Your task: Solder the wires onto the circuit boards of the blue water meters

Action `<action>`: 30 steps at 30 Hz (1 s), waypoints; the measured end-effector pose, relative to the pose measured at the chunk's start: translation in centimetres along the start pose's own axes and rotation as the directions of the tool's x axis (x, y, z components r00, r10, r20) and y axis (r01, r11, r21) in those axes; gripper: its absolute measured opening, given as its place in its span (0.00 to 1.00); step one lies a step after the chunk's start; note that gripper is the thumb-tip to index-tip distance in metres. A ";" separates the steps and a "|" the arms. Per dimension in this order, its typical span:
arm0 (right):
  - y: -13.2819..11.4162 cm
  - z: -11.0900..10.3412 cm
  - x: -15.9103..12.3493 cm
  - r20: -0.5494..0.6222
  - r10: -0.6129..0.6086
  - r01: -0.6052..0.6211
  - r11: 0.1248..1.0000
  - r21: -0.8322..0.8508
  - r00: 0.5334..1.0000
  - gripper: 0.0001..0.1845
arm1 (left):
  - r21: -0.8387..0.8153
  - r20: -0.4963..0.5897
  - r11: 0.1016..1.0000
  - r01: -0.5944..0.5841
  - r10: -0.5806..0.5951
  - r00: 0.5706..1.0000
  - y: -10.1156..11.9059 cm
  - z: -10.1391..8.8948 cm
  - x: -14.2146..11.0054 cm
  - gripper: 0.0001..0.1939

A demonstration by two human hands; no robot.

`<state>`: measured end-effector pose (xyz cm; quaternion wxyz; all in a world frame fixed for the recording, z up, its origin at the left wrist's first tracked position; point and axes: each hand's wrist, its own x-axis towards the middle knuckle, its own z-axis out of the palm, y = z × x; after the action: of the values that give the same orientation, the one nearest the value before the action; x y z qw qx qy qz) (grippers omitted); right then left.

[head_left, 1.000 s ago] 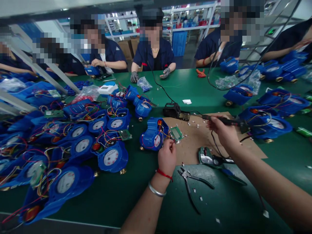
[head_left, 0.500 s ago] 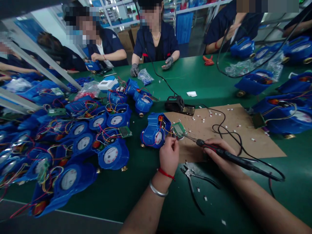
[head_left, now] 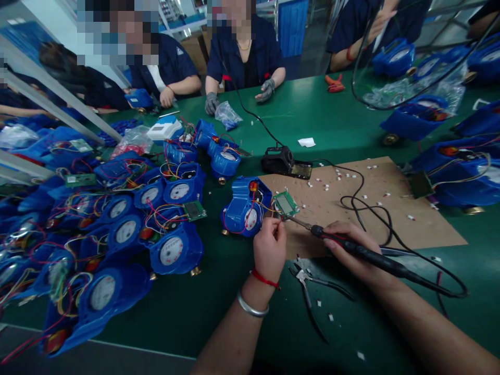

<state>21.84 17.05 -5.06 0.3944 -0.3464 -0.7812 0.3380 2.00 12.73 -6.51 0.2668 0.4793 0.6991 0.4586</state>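
Note:
My right hand point(head_left: 351, 245) grips a black soldering iron point(head_left: 365, 255), its metal tip pointing left at the lower edge of a small green circuit board point(head_left: 287, 203) with a grey display. Just below that board my left hand point(head_left: 270, 245) is closed in a pinch; what lies between the fingertips is too small to make out, though thin wires run close by. Coloured wires link the board to a blue water meter point(head_left: 246, 208) on its left, which has a white round dial and an orange part on top. Whether the iron's tip touches the board I cannot tell.
Many wired blue meters point(head_left: 172, 250) crowd the left side, others point(head_left: 457, 172) the right. Brown cardboard point(head_left: 332, 208) bears white connectors and the iron's cable. Cutting pliers point(head_left: 302, 278) lie nearby, behind them a soldering stand point(head_left: 279, 159). Co-workers point(head_left: 246, 57) sit across the green table.
The view has shifted slightly, so most things sit a little differently in the frame. The board's display is tilted a bit more toward me. Both hands keep nearly the same pose.

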 end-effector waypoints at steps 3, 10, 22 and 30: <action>-0.1 0.0 0.1 0.006 -0.011 0.011 1.000 0.000 1.000 0.11 | -0.005 -0.003 1.000 -0.011 0.011 1.000 0.0 0.0 0.0 0.05; -1.1 0.0 0.3 0.014 -0.022 0.023 0.998 -0.051 1.000 0.11 | 0.015 0.004 1.000 -0.008 0.008 1.000 0.1 0.0 0.0 0.06; -1.3 0.2 0.4 0.059 -0.081 0.086 0.993 -0.078 0.995 0.13 | -0.019 0.023 1.000 -0.003 0.004 1.000 0.3 0.3 -0.3 0.05; -1.4 0.1 0.4 0.075 -0.120 0.128 0.986 -0.110 0.990 0.14 | -0.040 0.003 0.999 -0.010 0.010 1.000 0.4 0.6 -0.4 0.05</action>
<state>21.16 16.62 -3.85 0.3672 -0.3075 -0.8323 0.2791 2.79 12.68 -6.48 0.2751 0.4782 0.6870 0.4729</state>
